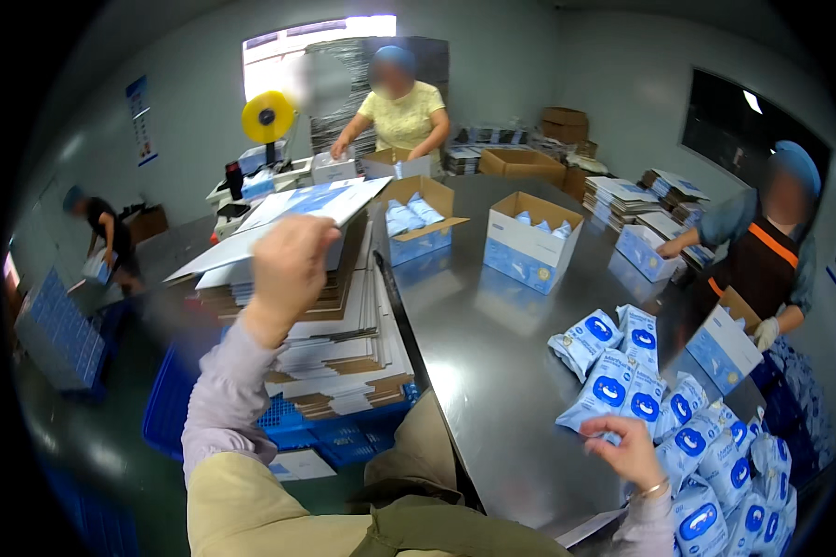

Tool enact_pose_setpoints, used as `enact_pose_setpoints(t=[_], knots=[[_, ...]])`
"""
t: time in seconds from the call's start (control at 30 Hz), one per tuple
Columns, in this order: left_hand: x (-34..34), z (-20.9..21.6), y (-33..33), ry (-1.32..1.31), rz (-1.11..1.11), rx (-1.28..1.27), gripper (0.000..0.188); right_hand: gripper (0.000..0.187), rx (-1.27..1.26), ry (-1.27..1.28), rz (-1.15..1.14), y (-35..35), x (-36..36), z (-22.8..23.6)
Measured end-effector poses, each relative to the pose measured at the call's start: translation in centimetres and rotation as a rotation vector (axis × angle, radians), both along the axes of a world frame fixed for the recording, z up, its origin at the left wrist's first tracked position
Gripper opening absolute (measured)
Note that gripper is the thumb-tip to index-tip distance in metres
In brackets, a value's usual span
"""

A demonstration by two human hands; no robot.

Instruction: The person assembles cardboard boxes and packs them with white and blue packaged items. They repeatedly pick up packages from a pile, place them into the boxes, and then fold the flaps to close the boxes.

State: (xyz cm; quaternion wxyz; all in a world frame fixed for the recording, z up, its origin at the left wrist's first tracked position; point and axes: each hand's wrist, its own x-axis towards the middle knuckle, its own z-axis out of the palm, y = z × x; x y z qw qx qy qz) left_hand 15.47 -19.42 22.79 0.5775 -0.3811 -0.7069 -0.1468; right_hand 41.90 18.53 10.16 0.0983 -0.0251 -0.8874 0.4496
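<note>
My left hand [293,266] is raised over a tall stack of flattened cartons [330,357] on the left. Its fingers are closed at the edge of a flat white-and-blue carton [323,199], which lies tilted at the top of the stack. My right hand [630,453] is held low over the table, its fingers loosely bent and apart, with nothing visible in them. Right beside it lies a heap of light-blue soft packs [692,441] with dark-blue oval marks. A few more packs [608,385] rest just beyond its fingertips.
Two open cartons [529,246] [420,232] holding packs stand on the metal table [460,371]. Blue crates [344,436] support the carton stack. Co-workers handle cartons at the far side [404,121] and right [762,251]. A yellow tape roll [267,117] stands far left.
</note>
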Motion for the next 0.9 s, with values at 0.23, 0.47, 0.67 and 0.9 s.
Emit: enact_pose_setpoints(t=[0.23, 0.47, 0.67, 0.9], knots=[[6.3, 6.6, 5.2, -0.101, -0.868, 0.526, 0.025, 0.072, -0.707, 0.826, -0.343, 5.9, -5.7, 3.7], [-2.6, -8.1, 9.2, -1.157, -1.261, 0.643, 0.016, 0.040, -0.832, 0.580, -0.616, 10.7, -5.3, -2.2], [-5.8, -12.1, 6.5, -1.340, -1.063, 0.831, 0.017, 0.028, -0.608, 0.691, -0.530, 5.5, -8.2, -0.6], [-2.0, -11.6, 4.6, -1.217, -1.078, 0.684, 0.019, 0.037, -0.782, 0.476, -0.584, 6.0, -11.1, 0.0]])
